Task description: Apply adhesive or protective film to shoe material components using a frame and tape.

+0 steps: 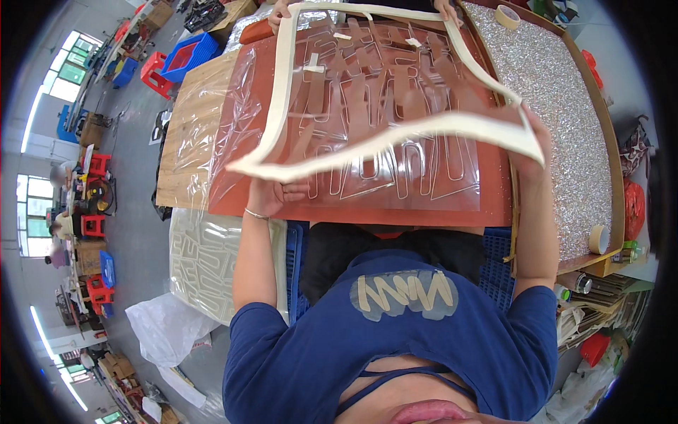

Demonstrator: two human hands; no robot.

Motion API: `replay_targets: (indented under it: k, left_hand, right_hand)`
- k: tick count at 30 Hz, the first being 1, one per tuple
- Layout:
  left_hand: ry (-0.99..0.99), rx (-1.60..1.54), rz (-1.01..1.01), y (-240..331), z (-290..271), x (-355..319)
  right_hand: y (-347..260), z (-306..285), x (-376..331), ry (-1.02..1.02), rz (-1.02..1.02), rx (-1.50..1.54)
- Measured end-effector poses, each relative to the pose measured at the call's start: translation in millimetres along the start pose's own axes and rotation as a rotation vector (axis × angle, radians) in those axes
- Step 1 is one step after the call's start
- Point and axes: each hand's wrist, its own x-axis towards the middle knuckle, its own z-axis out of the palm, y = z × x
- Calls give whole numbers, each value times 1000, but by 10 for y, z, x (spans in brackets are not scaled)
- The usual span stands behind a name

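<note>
A large, soft-looking cream frame (279,106), a thin four-sided border with an open middle, is stretched above the work surface. Its near side sags and blurs with motion. My left hand (277,196) is at the near left corner, palm upward; the strip covers its thumb side while the other fingers show below. On the near right corner, my right hand (531,145) is closed. Beneath lies a clear plastic sheet (462,191) with cut letter-like outlines and brownish strips, on a red-brown board (395,216). A co-worker's hands (281,14) grip the frame's far corners.
To the right stands a shallow tray of silvery glitter-like material (558,141), with tape rolls (599,239) on it. Left are a wooden board (185,134) under clear film and a pale sheet with letter shapes (201,265). Red stools (157,76) and blue crates (191,58) stand beyond.
</note>
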Motion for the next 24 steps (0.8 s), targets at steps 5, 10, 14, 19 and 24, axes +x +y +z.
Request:
replay_targets:
  k: [5, 10, 14, 19, 24]
  left_hand:
    - [-104, -318, 160, 518, 460, 91]
    - [-91, -121, 171, 701, 663, 49]
    - [-126, -274, 288, 603, 652, -3]
    - [-21, -145, 104, 299, 322, 183]
    - [-61, -298, 252, 272, 182, 95]
  right_hand:
    - [148, -340, -437, 51, 210, -290]
    - [175, -429, -572, 111, 287, -645]
    - [40, -694, -652, 147, 195, -494]
    - [411, -1151, -670, 257, 228, -779]
    - [334, -809, -690, 179, 104, -556]
